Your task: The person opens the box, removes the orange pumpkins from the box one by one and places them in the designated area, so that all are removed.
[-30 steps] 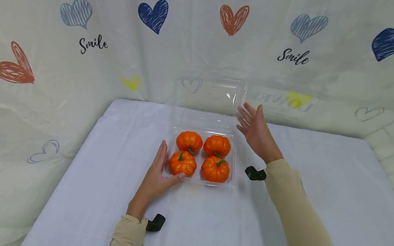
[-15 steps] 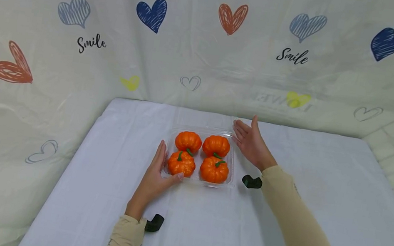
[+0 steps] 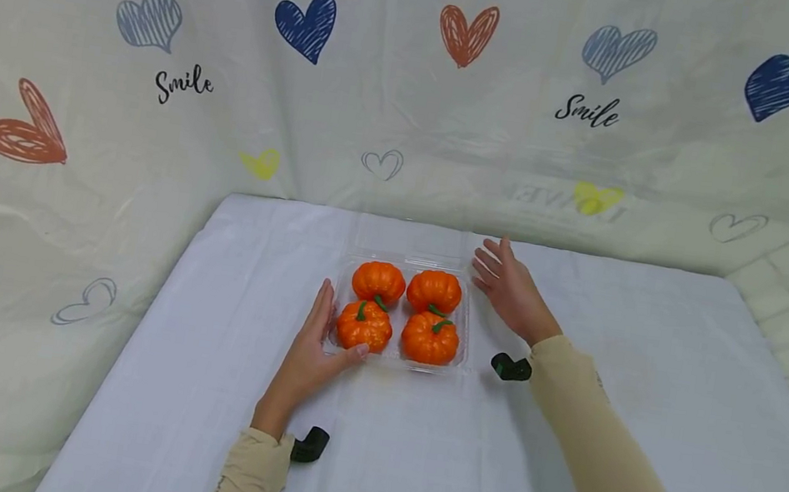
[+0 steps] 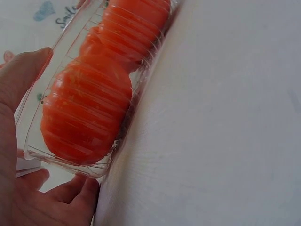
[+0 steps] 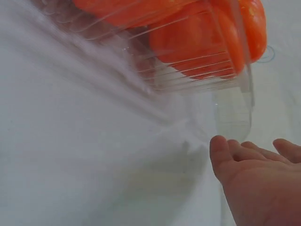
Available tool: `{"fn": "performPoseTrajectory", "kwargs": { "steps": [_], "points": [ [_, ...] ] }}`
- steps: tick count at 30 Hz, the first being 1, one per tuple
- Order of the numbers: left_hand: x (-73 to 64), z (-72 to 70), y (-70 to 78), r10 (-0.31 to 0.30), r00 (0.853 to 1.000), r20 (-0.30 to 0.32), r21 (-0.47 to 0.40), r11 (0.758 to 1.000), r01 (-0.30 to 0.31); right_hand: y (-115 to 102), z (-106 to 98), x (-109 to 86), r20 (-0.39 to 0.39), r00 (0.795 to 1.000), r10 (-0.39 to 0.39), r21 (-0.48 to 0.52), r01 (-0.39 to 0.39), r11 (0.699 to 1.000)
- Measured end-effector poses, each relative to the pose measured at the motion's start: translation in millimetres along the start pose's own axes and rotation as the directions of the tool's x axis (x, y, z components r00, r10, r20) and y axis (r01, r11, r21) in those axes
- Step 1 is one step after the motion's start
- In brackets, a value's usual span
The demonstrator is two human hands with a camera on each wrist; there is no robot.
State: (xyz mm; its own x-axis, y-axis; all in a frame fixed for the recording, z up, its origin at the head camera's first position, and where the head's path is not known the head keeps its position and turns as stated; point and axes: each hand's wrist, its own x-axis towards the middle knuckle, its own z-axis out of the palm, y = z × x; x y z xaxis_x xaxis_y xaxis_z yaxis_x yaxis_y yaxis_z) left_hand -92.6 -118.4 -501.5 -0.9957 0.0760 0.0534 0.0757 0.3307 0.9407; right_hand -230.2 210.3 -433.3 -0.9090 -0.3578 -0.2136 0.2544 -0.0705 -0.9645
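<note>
Several small orange pumpkins with green stems sit in two rows in a clear plastic clamshell box on the table. Its transparent lid is folded back behind it, faint against the cloth. My left hand holds the front left corner, thumb at the front rim and fingers along the left side. The left wrist view shows that thumb at the rim, close to one pumpkin. My right hand is beside the back right corner, fingers extended and nothing in them.
A white cloth covers the table. Behind it hangs a pale curtain printed with hearts and words. Dark devices are worn at both wrists.
My right hand has come down and away from the lid's upper right edge. The lid, raised earlier, now lies further back. My left hand stays at the box corner.
</note>
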Motion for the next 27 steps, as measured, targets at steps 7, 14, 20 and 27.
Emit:
{"fn": "performPoseTrajectory", "kwargs": {
  "steps": [7, 14, 20, 27],
  "points": [
    [-0.7, -1.3, 2.3, 0.001, 1.000, 0.001, -0.006, 1.000, -0.001, -20.9, 4.8, -10.1, 0.001, 0.993, -0.122, -0.345, 0.115, 0.932],
    [-0.5, -1.2, 3.4, 0.003, 1.000, 0.003, -0.001, 1.000, -0.003, -28.5, 24.2, -17.4, 0.116, 0.989, -0.097, -0.634, 0.149, 0.759],
    [-0.3, -0.6, 3.6, 0.003, 1.000, 0.001, -0.006, 1.000, -0.003, -21.3, 41.9, -17.7, 0.212, 0.974, -0.079, -0.750, 0.214, 0.626],
    [0.4, 0.6, 3.8, -0.008, 1.000, -0.002, 0.000, 1.000, 0.008, -12.1, 48.5, -15.6, 0.298, 0.950, -0.095, -0.793, 0.302, 0.529]
  ]
}}
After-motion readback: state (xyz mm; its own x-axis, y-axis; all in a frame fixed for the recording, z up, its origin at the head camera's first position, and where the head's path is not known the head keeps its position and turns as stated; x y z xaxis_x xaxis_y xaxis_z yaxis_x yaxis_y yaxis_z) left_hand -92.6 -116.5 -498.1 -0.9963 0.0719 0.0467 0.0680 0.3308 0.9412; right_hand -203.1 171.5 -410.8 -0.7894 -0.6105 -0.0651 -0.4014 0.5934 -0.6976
